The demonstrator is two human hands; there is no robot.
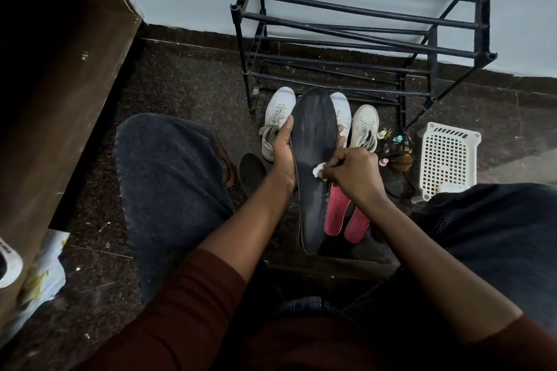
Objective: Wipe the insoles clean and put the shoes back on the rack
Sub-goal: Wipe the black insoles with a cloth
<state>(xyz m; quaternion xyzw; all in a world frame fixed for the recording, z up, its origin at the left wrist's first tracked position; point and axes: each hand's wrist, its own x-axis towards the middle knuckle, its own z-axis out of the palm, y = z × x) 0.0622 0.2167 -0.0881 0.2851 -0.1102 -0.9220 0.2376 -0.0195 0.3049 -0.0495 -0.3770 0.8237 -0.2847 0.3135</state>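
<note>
At the far left a brown cupboard (60, 69) stood on the dark floor (187, 84). A second dark insole (252, 170) lay flat by the left knee. The left hand (283, 156) gripped the black insole (315, 166) from behind, thumb along its left edge and fingertips curled round the right. The insole was held in the air between the knees, its long axis running away from the person, toe towards the rack (361, 24) and heel nearest the body. The right hand (352, 175) had its fingers bunched, pinching a white wad (320, 171) against the insole's middle. Two red insoles (336, 211) lay below it. Three white shoes (277, 120) stood before the rack, toes towards it. Further right came small bottles (394, 141), then a white basket (446, 159), its contents unclear.
</note>
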